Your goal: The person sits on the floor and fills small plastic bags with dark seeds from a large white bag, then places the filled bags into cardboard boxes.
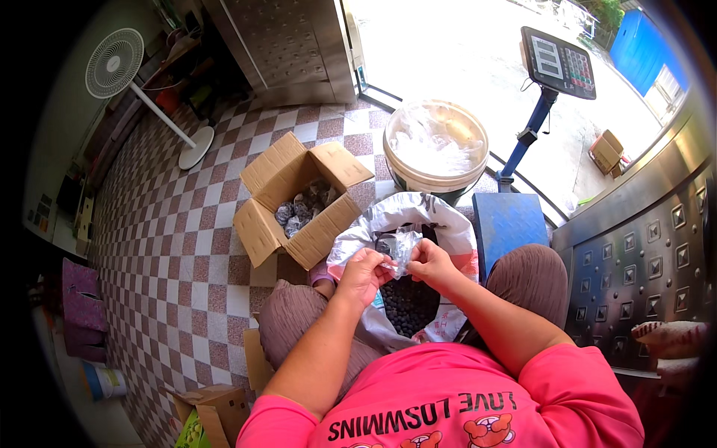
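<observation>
A small clear plastic bag (404,247) is pinched between the fingertips of my left hand (366,274) and my right hand (431,263), one at each side. Whether anything is inside the bag I cannot tell. Both hands are above the mouth of a white woven sack (386,215), which stands between my knees with its rim rolled outward. Many small dark round pieces (408,308) fill the sack's lower part; their kind is not clear. Just beyond my left hand stands an open cardboard box (330,227) holding several clear bags with dark contents (302,210).
A plastic bucket (392,151) of clear bags (437,148) stands ahead, beside a platform scale (510,227) with a raised display (560,63). A white fan (193,147) stands left on the checkered floor. A studded metal door (638,263) borders the right; another cardboard box (221,406) lies lower left.
</observation>
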`<state>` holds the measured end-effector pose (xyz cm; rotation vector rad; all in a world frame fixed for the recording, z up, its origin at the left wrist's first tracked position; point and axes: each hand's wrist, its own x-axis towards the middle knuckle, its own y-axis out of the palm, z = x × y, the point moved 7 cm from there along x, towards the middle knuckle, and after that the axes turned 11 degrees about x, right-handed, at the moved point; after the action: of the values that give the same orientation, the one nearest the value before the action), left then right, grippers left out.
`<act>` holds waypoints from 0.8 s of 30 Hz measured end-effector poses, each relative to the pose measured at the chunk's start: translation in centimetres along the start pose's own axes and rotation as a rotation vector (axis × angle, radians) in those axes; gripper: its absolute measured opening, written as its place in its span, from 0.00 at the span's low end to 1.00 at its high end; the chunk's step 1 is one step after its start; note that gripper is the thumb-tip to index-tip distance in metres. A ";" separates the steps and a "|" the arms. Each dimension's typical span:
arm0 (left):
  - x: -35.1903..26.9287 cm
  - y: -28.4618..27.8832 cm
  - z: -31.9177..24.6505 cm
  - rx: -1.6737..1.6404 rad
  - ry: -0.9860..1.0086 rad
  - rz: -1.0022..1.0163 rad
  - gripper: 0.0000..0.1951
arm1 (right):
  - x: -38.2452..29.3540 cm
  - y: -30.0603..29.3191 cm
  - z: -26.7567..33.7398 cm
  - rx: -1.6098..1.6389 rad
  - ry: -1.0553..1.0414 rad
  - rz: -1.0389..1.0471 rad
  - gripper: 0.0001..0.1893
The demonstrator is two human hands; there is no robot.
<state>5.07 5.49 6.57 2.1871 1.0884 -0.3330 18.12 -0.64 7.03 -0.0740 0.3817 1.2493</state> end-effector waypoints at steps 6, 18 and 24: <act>-0.4 0.0 -0.4 -0.169 -0.039 0.014 0.09 | 0.2 -1.0 -0.7 -0.166 -0.023 -0.122 0.10; 0.2 -0.1 0.1 0.293 0.028 -0.062 0.11 | 0.3 -1.9 -1.7 0.684 0.244 -0.088 0.04; 1.0 -2.1 0.1 0.386 0.124 -0.341 0.07 | -0.4 1.1 -1.4 0.821 0.314 0.115 0.06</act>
<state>4.07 6.91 5.06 2.3714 1.5812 -0.6080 16.70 -1.02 6.06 0.4632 1.1573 1.1110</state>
